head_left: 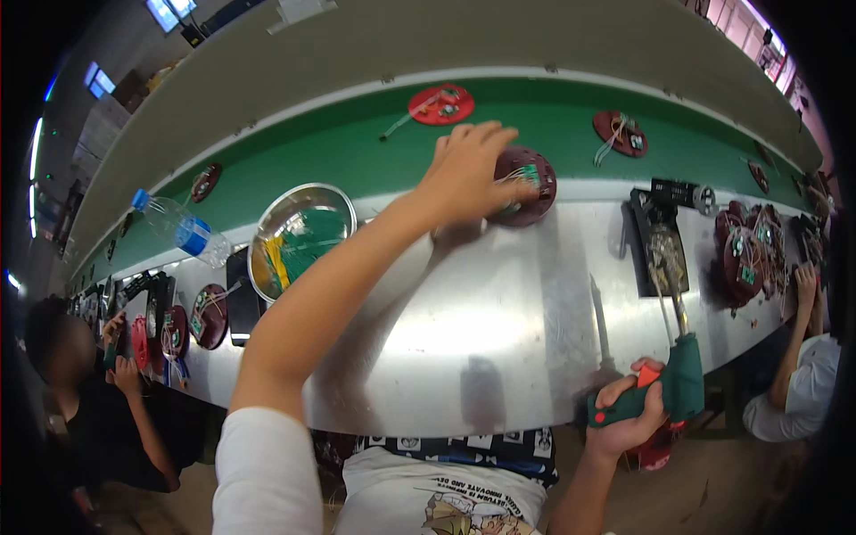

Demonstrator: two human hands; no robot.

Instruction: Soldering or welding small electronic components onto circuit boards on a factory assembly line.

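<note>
Overlapping: left fingers (pixel 512 192) | round maroon disc (pixel 540 202), green board (pixel 530 172) | contact unclear, blurred

And there it was on my feed: a long metal workbench (pixel 401 374), bowed by the lens, a white glare (pixel 464 337) blazing across its middle! Behind it I caught a green band (pixel 312 152), then a broad grey panel (pixel 473 40) arching overhead. Up left, two small windows, one (pixel 169 11) above the other (pixel 98 80); further out, bright light strips (pixel 36 152). Top right glowed pinkish, and below I spotted brownish floor (pixel 704 490).
</note>
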